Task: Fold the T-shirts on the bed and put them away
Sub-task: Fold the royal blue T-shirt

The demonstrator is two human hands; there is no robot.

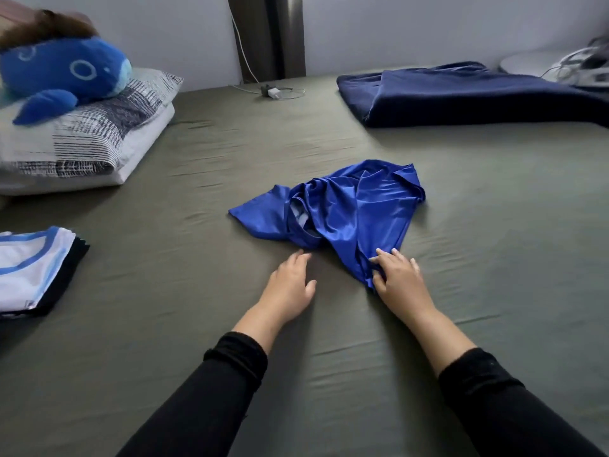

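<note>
A shiny bright-blue T-shirt [342, 206] lies crumpled in the middle of the olive-green bed sheet [197, 324]. My right hand [397, 277] is on the shirt's near corner, thumb tucked under the fabric and fingers over it, pinching the edge. My left hand [290, 285] hovers over the sheet just left of the shirt, fingers relaxed and holding nothing, fingertips close to the shirt's collar. At the left edge of the bed lies a folded stack [33, 272], white and light-blue shirt on top, dark ones beneath.
A striped pillow [89, 140] with a blue whale plush [62, 74] sits at the back left. A folded navy blanket [468, 94] lies at the back right. A white charger and cable [273, 92] rest by the wall.
</note>
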